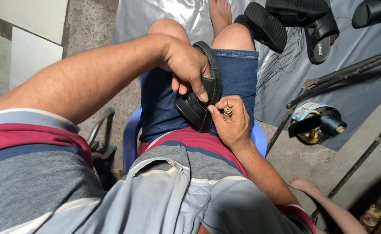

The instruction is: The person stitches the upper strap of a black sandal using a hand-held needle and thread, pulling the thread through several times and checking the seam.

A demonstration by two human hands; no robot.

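A black sandal (205, 93) rests on edge across my lap, over blue denim shorts. My left hand (188, 65) grips it from above, fingers wrapped over its strap and sole. My right hand (231, 119) is closed on a stitching awl (227, 112) with a brass ferrule, its thin needle pointing up beside the sandal's sole near the lower end. Both hands touch the sandal.
Several black sandals (286, 21) lie on a grey plastic sheet (364, 86) ahead, with loose black threads (277, 65) beside them. A thread spool in a round tin (318, 123) sits right, near metal rods (342, 73). I sit on a blue plastic chair (132, 134). Another person's foot (305, 185) is at lower right.
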